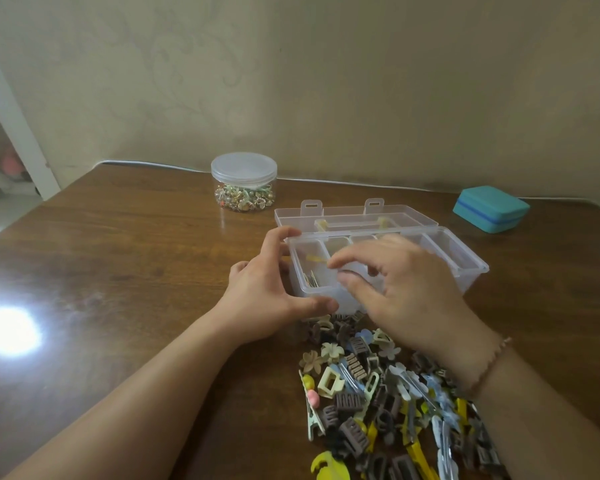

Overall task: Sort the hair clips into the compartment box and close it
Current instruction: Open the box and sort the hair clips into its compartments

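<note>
Dim, warm, yellowish light leaves the wall [361,81] murky, a blown-out white glare patch sits near the left edge of the glossy surface [125,244], the right hand [409,299] is smeared by motion blur, and wide-angle distortion bows the surface's far edge.

Table: brown wooden table [118,254], streaked with darker grain; a white glare is seen at 9 o'clock.
Box: clear plastic compartment box [465,268], colourless; slender yellow clips [316,258] are seen in its 9 o'clock end.
Pile: heap of small plastic hair clips [378,386] at 6 o'clock, mixed brown, cream, yellow, pale blue, white.
Jar: round clear plastic jar [244,183] at 12 o'clock, filled with gold, mint and pink.
Case: teal rectangular case [492,208] at 2 o'clock, banded in blue.
Wall: beige wall [291,81], faintly patterned with scrolls.
</note>
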